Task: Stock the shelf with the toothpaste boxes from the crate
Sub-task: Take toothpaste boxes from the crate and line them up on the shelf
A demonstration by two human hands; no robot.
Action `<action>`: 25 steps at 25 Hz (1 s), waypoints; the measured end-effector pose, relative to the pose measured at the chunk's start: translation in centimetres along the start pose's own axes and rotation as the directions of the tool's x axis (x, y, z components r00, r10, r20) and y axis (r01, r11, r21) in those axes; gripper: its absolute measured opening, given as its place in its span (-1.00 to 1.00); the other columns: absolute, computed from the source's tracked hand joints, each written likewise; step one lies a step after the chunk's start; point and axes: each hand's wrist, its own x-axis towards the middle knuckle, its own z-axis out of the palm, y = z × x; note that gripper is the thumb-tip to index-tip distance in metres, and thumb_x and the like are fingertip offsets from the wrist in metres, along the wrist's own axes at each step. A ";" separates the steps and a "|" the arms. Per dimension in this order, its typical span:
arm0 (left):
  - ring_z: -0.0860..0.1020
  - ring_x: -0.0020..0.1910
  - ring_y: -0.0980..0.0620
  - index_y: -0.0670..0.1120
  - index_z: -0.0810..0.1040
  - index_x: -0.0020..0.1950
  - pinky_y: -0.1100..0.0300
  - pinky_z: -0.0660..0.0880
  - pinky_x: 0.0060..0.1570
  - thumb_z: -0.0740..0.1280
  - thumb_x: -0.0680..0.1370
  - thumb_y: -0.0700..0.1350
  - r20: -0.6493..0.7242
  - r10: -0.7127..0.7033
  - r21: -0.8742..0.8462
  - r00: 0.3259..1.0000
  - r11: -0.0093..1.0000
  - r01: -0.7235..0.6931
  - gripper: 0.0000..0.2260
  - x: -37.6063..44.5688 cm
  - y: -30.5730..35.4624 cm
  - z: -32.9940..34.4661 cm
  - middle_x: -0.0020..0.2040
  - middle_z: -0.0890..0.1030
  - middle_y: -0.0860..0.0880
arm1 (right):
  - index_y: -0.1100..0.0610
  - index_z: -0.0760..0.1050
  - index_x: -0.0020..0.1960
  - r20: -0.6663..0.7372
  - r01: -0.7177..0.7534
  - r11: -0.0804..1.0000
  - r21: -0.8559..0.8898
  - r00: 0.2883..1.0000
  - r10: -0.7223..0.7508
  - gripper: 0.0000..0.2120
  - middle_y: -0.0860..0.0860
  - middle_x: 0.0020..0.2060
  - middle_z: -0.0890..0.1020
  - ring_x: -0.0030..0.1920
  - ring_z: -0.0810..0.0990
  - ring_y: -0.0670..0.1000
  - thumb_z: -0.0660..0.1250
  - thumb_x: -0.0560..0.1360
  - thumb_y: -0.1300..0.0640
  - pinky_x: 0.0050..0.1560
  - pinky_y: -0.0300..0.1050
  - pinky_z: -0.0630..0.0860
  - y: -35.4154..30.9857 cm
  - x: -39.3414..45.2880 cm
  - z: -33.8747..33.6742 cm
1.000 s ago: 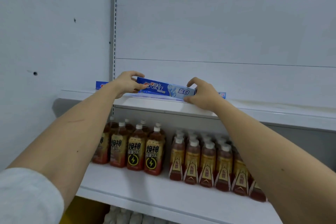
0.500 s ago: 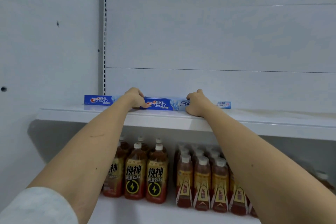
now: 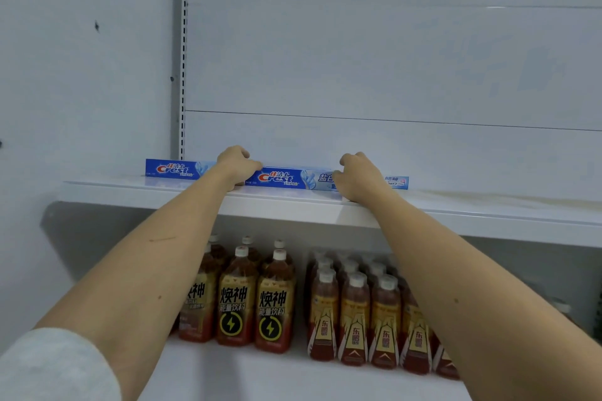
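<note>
A blue Crest toothpaste box (image 3: 283,178) lies lengthwise on the white upper shelf (image 3: 472,210), near its front edge. My left hand (image 3: 239,163) curls over the box's left end. My right hand (image 3: 356,174) grips it further right, and the box's right tip (image 3: 395,182) shows past that hand. A second Crest box (image 3: 172,169) lies behind and to the left, against the back panel, partly hidden by my left wrist. The crate is out of view.
The upper shelf stretches bare to the right of the boxes. On the lower shelf (image 3: 293,378) stand several energy drink bottles (image 3: 270,303) and, to their right, several red-labelled bottles (image 3: 355,322). A slotted upright (image 3: 182,52) and a white wall are on the left.
The tilted box has come down flat onto the upper shelf and both hands stay on it. The view has moved closer to the shelf.
</note>
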 end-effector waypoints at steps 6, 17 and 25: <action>0.46 0.19 -0.06 -0.16 0.39 0.41 0.14 0.37 -0.03 0.18 0.64 -0.06 -0.216 0.019 -0.076 0.976 0.996 -0.036 -0.63 -4.6 1.6 -0.5 0.31 0.50 -0.12 | 0.22 0.40 0.38 -0.149 0.039 0.958 0.285 0.989 0.004 -0.64 0.14 0.32 0.42 0.12 0.48 0.09 0.12 0.62 0.15 0.09 -0.10 0.36 -0.1 -3.6 -1.9; 0.25 0.49 -0.05 -0.05 0.27 0.54 -0.01 0.14 0.44 -0.05 0.64 0.21 -0.095 -0.009 -0.442 0.995 0.896 -0.034 -0.44 -17.1 7.6 4.9 0.53 0.28 -0.06 | 0.06 0.35 0.47 0.073 -0.084 0.361 0.929 0.996 0.043 -0.54 -0.01 0.41 0.43 0.40 0.39 0.00 0.07 0.65 -0.09 0.48 0.07 0.26 3.1 -13.4 -5.7; 0.17 0.52 0.04 0.08 0.28 0.53 0.03 0.04 0.42 -0.02 0.64 0.24 -0.053 -0.077 -0.677 0.996 0.736 0.021 -0.50 -29.4 3.0 12.5 0.55 0.25 0.04 | 0.01 0.38 0.46 0.241 -0.250 0.237 0.939 0.968 0.068 -0.55 -0.01 0.42 0.44 0.42 0.38 0.01 0.03 0.66 -0.12 0.48 0.14 0.23 9.6 -24.0 -1.8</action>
